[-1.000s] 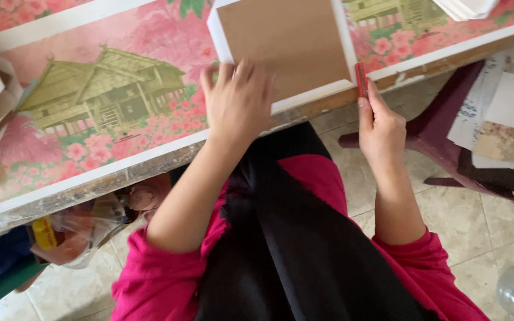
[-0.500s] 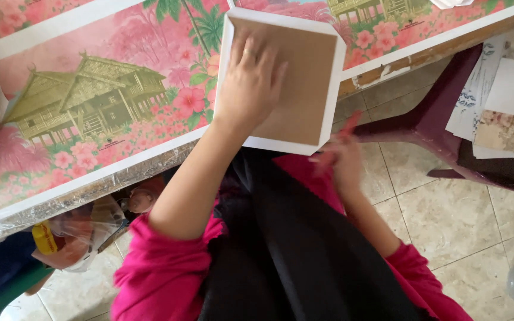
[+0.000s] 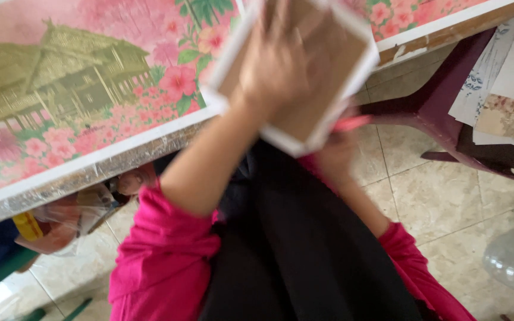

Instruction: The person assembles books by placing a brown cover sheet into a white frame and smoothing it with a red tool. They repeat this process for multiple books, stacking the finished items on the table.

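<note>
1. A tablecloth printed with a green house and pink flowers covers the table on the left.
2. The left hand lies flat, fingers spread, on top of a square brown card with a white border, which overhangs the table's near edge above the lap.
3. The right hand is under the card's lower corner; its grip is hidden, so I cannot tell.
4. A dark maroon plastic chair holding loose papers stands at right.
</note>
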